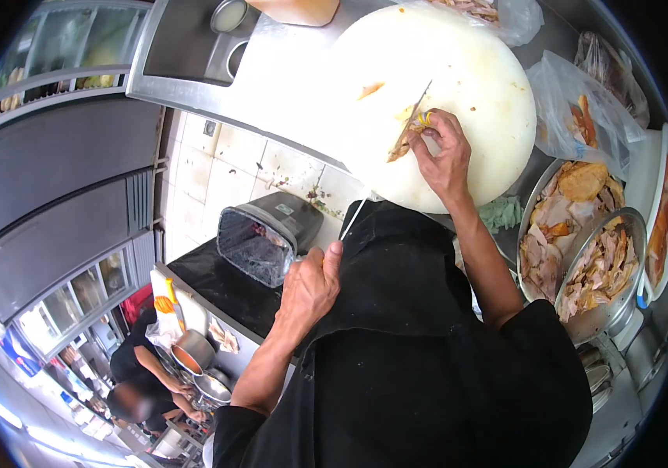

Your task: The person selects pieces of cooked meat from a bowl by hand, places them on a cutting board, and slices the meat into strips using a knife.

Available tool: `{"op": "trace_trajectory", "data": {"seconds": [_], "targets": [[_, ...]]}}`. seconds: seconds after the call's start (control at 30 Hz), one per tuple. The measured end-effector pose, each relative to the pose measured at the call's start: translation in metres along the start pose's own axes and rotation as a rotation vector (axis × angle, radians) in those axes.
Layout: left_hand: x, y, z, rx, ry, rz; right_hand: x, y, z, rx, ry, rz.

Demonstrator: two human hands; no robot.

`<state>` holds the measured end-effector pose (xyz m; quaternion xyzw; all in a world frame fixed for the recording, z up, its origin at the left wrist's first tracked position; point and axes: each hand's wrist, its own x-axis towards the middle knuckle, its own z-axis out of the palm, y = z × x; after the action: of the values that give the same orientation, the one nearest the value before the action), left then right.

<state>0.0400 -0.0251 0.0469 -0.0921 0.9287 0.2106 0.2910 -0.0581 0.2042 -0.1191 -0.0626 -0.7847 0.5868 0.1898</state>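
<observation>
Over the round white cutting board (497,101), my right hand (447,152) is closed in a pinch at a small yellow item (425,118) that I cannot make out clearly. A thin dark, blade-like strip (421,100) and a brown scrap of meat (398,150) lie beside its fingertips. Another small orange-brown scrap (370,90) rests on the board. My left hand (312,287) is closed below the board's near edge, in front of the black apron (396,312). From near its thumb a thin white strip (355,220) runs up to the board; what the fingers hold is hidden.
At right stand bowls of cut meat (572,210), (603,265), a plastic bag (575,109) and a green cloth (501,213). A lined bin (256,246) stands left of my left hand. A person (135,363) works beside pots at lower left. A metal sink (186,43) is upper left.
</observation>
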Motion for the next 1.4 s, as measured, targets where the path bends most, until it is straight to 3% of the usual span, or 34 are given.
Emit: {"op": "trace_trajectory", "data": {"seconds": [0.37, 0.47, 0.6, 0.77, 1.23, 1.4], "targets": [[-0.029, -0.02, -0.008, 0.167, -0.048, -0.084, 0.002, -0.005, 0.0, 0.005, 0.007, 0.038], [0.01, -0.037, 0.033, 0.218, -0.009, 0.212, 0.003, -0.004, -0.001, -0.037, -0.013, 0.017], [0.043, 0.011, 0.007, 0.044, -0.027, -0.031, 0.006, -0.013, -0.005, 0.009, -0.038, 0.052], [0.03, 0.0, 0.003, -0.071, 0.026, -0.025, -0.002, -0.011, -0.006, 0.107, -0.012, 0.166], [0.001, 0.004, 0.004, -0.017, -0.045, 0.03, -0.002, -0.005, -0.003, 0.145, 0.011, 0.154], [-0.02, -0.012, -0.005, 0.036, -0.097, -0.045, -0.002, -0.003, -0.003, 0.17, 0.023, 0.15]]}}
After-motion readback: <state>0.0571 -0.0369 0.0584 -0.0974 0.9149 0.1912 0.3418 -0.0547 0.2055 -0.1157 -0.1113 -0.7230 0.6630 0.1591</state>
